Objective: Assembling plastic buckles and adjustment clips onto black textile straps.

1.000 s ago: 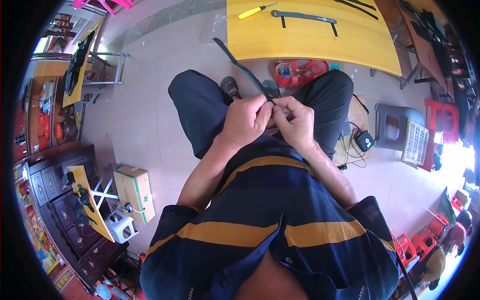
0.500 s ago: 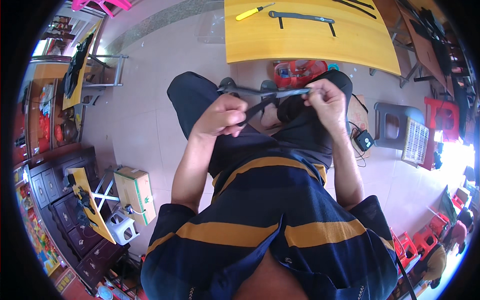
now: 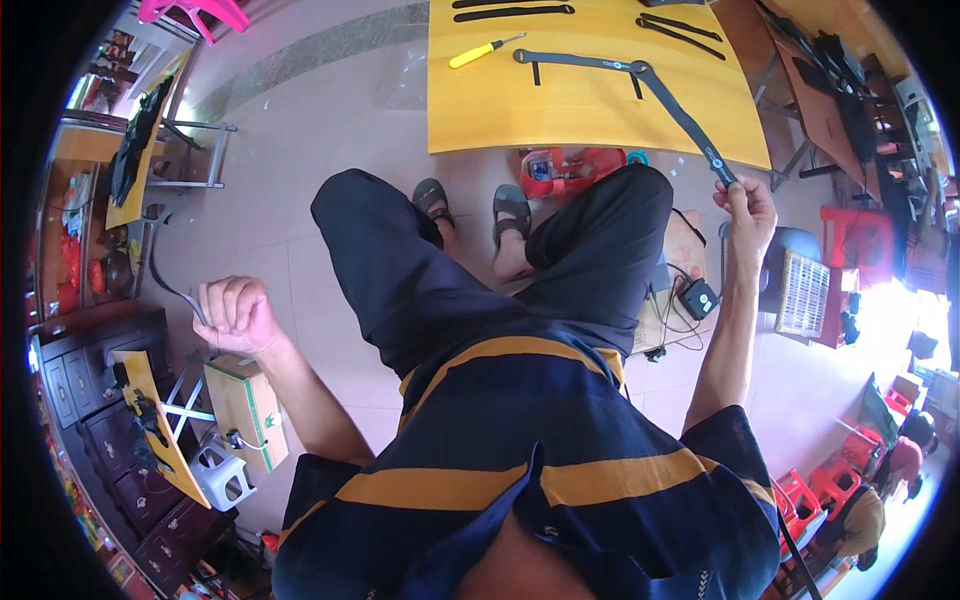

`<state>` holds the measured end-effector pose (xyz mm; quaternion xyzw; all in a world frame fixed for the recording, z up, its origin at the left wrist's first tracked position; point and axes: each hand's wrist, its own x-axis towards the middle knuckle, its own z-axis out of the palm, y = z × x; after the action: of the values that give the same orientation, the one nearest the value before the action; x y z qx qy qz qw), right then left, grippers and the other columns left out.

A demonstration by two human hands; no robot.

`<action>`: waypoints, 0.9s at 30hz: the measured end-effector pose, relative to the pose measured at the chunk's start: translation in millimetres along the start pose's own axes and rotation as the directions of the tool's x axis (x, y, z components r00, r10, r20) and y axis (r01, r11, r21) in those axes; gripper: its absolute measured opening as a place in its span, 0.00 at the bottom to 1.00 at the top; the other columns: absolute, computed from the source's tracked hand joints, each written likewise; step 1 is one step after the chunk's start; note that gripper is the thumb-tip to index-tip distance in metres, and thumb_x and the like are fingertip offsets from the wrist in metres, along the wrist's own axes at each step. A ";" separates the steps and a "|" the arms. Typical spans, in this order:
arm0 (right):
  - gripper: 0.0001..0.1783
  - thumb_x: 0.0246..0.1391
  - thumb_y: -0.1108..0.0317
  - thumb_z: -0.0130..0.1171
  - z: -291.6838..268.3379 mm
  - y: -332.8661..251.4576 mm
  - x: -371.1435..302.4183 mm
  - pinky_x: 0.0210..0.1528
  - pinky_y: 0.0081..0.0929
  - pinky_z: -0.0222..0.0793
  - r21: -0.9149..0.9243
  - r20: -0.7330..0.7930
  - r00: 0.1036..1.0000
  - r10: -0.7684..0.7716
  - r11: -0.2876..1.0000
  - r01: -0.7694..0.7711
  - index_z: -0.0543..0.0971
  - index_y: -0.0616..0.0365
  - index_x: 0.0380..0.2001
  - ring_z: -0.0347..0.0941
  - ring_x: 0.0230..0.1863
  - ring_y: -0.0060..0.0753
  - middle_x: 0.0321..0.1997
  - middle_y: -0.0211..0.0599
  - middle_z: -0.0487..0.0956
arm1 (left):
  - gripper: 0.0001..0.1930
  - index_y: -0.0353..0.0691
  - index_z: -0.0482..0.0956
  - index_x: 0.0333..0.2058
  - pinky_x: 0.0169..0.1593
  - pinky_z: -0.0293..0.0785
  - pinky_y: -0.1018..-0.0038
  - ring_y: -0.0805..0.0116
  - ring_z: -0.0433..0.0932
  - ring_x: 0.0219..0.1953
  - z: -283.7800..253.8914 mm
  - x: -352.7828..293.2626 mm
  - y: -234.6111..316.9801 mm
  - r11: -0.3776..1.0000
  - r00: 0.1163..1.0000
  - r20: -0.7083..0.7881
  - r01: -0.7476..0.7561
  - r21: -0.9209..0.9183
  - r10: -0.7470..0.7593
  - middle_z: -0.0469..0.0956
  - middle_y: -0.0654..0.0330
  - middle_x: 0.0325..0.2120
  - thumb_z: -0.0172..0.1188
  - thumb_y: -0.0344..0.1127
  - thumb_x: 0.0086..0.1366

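While the person sits with legs crossed above a pale tiled floor (image 3: 300,160), the head view shows the two arms spread wide apart. The right hand (image 3: 745,205) is raised toward the yellow table (image 3: 590,110), its fingers pinched shut on the near end of a long dark grey strap (image 3: 675,100), which runs up and leftward onto the tabletop, where it meets a flat crosswise piece of the same colour. The left hand (image 3: 232,315) is curled into a closed fist out to the side, gripping the lower end of a thin dark curved strip (image 3: 165,270) that arcs upward from the knuckles.

Both pieces look light, flat and flexible, probably rubbery or plastic: the grey strap sags slightly along its run and would likely flop if held at one end only, so a pinch near the end, as here, with support further along seems the sensible hold. The thin strip keeps its curve, suggesting some springiness. Neither appears fragile or slippery.

On the table lie a yellow-handled screwdriver (image 3: 485,50) and further dark straps (image 3: 515,12). A red case (image 3: 570,170) sits under the table edge beside the sandalled feet. A cardboard box (image 3: 245,410) stands below the left hand, and a small black device (image 3: 698,298) with cables rests near the right knee.
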<state>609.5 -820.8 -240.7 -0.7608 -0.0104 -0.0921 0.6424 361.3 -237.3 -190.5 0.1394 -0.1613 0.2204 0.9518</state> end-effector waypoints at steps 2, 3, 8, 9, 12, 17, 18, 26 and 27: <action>0.06 0.64 0.75 0.56 8.9 3.3 4.2 0.38 0.18 0.76 -0.010 -0.045 0.995 -0.090 0.996 0.090 0.79 0.66 0.41 0.79 0.33 0.20 0.33 0.35 0.84 | 0.16 0.48 0.62 0.16 0.17 0.63 0.85 0.83 0.60 0.10 -6.0 -5.6 2.7 0.998 0.999 -0.020 0.026 0.057 -0.025 0.65 0.72 0.10 0.58 0.28 0.58; 0.06 0.64 0.75 0.57 16.6 2.0 6.8 0.38 0.19 0.77 -0.006 -0.079 0.987 -0.138 0.990 0.138 0.80 0.65 0.40 0.80 0.33 0.19 0.33 0.34 0.84 | 0.15 0.48 0.63 0.17 0.18 0.63 0.84 0.82 0.60 0.11 -6.8 -6.9 0.0 0.995 0.998 -0.043 0.056 0.077 -0.053 0.65 0.71 0.10 0.57 0.29 0.59; 0.08 0.57 0.73 0.64 45.6 1.1 14.4 0.37 0.21 0.76 -0.489 0.012 0.912 -0.411 0.793 0.363 0.83 0.61 0.40 0.82 0.31 0.21 0.29 0.36 0.85 | 0.16 0.47 0.63 0.20 0.21 0.62 0.80 0.79 0.59 0.14 -18.9 -6.7 -21.5 0.988 0.989 -0.071 0.135 0.078 -0.129 0.65 0.69 0.14 0.53 0.36 0.68; 0.08 0.55 0.73 0.65 46.8 6.2 17.9 0.37 0.24 0.77 -0.511 0.028 0.892 -0.451 0.761 0.400 0.84 0.59 0.39 0.83 0.31 0.26 0.30 0.41 0.84 | 0.16 0.47 0.63 0.20 0.21 0.62 0.80 0.79 0.59 0.14 -21.9 -4.8 -27.2 0.989 0.990 -0.063 0.129 0.069 -0.125 0.65 0.69 0.14 0.53 0.36 0.68; 0.08 0.54 0.73 0.65 59.0 22.3 23.9 0.37 0.28 0.78 -0.571 0.105 0.855 -0.509 0.673 0.470 0.84 0.54 0.39 0.83 0.33 0.36 0.33 0.41 0.84 | 0.16 0.46 0.64 0.20 0.22 0.63 0.79 0.79 0.60 0.14 -27.0 -4.4 -37.4 0.979 0.977 -0.116 0.187 0.082 -0.177 0.64 0.68 0.14 0.53 0.36 0.69; 0.08 0.55 0.72 0.63 71.6 27.4 28.8 0.38 0.34 0.79 -0.625 0.293 0.729 -0.618 0.454 0.636 0.81 0.51 0.39 0.82 0.37 0.43 0.37 0.38 0.84 | 0.16 0.46 0.64 0.21 0.22 0.63 0.78 0.79 0.60 0.15 -29.6 -5.7 -47.9 0.979 0.974 -0.122 0.199 0.052 -0.191 0.64 0.68 0.15 0.52 0.37 0.70; 0.08 0.55 0.71 0.63 72.5 27.6 30.0 0.39 0.34 0.79 -0.644 0.333 0.721 -0.607 0.412 0.644 0.81 0.51 0.39 0.82 0.38 0.42 0.37 0.37 0.84 | 0.16 0.45 0.64 0.21 0.23 0.65 0.76 0.77 0.61 0.15 -30.7 -5.0 -49.3 0.975 0.971 -0.112 0.217 0.037 -0.212 0.65 0.66 0.15 0.51 0.39 0.70; 0.13 0.55 0.71 0.61 73.6 15.3 26.2 0.52 0.41 0.75 -0.713 0.378 0.821 -0.427 0.431 0.552 0.80 0.54 0.45 0.77 0.50 0.48 0.47 0.42 0.82 | 0.18 0.46 0.64 0.21 0.26 0.69 0.73 0.75 0.62 0.15 -23.9 5.2 -66.8 0.959 0.958 -0.048 0.283 -0.006 -0.283 0.66 0.65 0.16 0.47 0.41 0.72; 0.16 0.55 0.71 0.60 73.7 12.8 24.9 0.56 0.42 0.72 -0.708 0.384 0.841 -0.380 0.464 0.533 0.79 0.56 0.49 0.75 0.53 0.50 0.51 0.45 0.80 | 0.18 0.46 0.64 0.21 0.26 0.69 0.73 0.75 0.61 0.15 -22.0 6.4 -73.6 0.954 0.953 -0.057 0.299 -0.005 -0.299 0.66 0.66 0.16 0.46 0.42 0.72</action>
<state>645.1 -753.3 -261.0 -0.9373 -0.2274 -0.1896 0.1840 406.3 -291.1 -222.5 0.1576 -0.1105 0.0781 0.9782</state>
